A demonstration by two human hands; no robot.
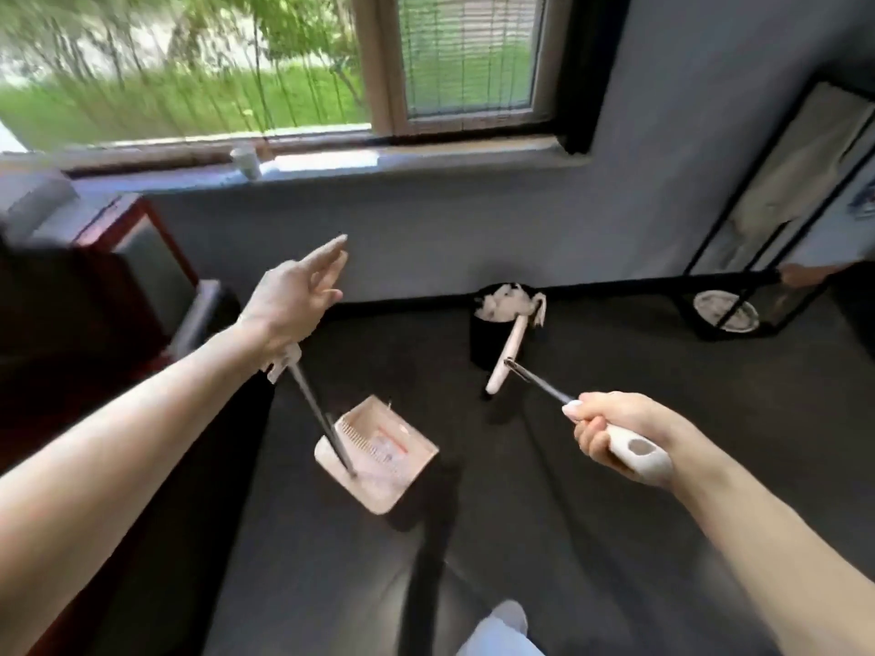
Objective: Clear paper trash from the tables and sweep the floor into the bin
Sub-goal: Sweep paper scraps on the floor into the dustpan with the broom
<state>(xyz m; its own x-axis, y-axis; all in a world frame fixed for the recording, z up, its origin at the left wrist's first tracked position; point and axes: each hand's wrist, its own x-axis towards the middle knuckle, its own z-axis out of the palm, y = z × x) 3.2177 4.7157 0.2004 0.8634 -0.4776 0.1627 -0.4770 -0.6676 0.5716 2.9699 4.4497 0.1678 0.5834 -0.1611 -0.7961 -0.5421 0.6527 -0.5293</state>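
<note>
My left hand is open with fingers straight, held out over the floor. Just under its wrist shows the white top of the dustpan's dark rod; I cannot tell whether they touch. The beige dustpan stands on the dark floor with a few scraps inside. My right hand grips the broom's white handle. Its thin dark rod runs up-left to the white broom head, which lies against the black bin. Crumpled white paper fills the bin's top.
A dark red cabinet stands at the left wall. A white cup sits on the window sill. A black-framed stand occupies the right corner. Grey floor stretches between me and the bin.
</note>
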